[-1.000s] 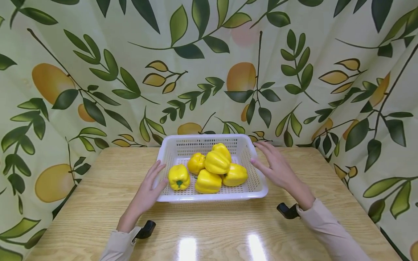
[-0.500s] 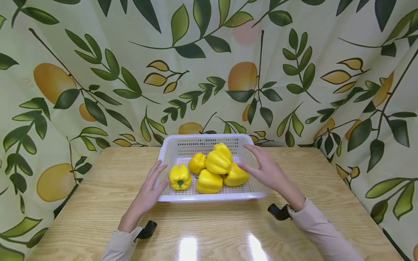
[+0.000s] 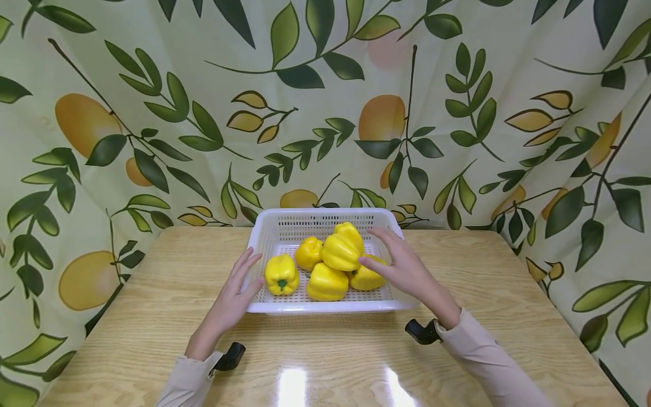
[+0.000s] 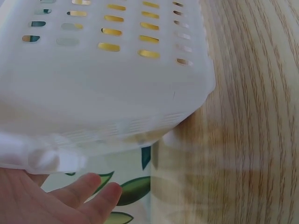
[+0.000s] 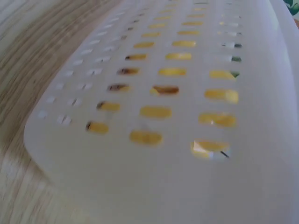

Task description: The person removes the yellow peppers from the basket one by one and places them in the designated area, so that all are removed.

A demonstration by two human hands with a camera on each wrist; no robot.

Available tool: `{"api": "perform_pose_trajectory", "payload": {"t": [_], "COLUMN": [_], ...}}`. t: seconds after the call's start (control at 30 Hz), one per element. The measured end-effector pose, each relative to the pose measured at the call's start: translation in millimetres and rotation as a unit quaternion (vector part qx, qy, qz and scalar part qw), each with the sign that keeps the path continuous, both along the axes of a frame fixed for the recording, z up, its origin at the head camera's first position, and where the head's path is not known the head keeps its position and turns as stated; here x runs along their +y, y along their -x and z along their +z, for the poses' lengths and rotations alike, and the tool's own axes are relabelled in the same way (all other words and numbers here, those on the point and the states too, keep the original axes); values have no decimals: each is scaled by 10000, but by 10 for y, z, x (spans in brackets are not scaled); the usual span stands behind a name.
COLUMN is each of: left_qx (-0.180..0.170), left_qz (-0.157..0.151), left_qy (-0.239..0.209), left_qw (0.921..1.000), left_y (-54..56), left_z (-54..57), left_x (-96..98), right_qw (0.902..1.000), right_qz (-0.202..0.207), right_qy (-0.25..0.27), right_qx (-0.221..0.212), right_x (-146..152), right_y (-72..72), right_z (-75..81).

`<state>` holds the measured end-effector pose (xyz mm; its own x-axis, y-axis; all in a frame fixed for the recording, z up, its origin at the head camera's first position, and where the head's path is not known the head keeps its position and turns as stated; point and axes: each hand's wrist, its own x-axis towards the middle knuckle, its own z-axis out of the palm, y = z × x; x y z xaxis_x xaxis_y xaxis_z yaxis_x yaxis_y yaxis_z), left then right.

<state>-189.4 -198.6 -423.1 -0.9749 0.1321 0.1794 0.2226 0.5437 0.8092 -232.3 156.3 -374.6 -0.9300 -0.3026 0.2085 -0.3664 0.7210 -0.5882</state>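
Observation:
A white plastic basket with slotted walls holds several yellow bell peppers. One bell pepper lies apart at the left, its green stem facing me. The others are heaped to its right, with one bell pepper on top. My left hand rests at the basket's left rim, fingers extended; the left wrist view shows its fingertips beyond the basket wall. My right hand reaches over the right rim, thumb and fingers spread around nothing, thumb overlapping the rightmost bell pepper. The right wrist view shows only the basket wall.
The basket stands toward the back of a wood-grain table. Behind it hangs a cloth printed with leaves and orange fruit. Black wrist mounts sit below both hands.
My right hand has moved left, from the basket's right rim to over the right-hand peppers. The left hand stays at the left rim, and the peppers lie as before.

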Motion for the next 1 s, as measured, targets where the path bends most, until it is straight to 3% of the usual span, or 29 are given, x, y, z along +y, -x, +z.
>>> {"api": "perform_pose_trajectory", "payload": {"t": [0.53,1.0], "left_qx": [98,54], "left_qz": [-84,-47], "left_qy": [-80,-228], "left_qw": [9999,9997], "left_y": [30,25], "left_z": [-23,-11], "left_x": [-10,2], "right_qw": [9994,9993], "right_qz": [250,357], "right_qy": [46,-19], "right_qx": [-219,-53], "right_x": [-282,-456], "right_y": [24,62], "right_z": [-132,-220]}}
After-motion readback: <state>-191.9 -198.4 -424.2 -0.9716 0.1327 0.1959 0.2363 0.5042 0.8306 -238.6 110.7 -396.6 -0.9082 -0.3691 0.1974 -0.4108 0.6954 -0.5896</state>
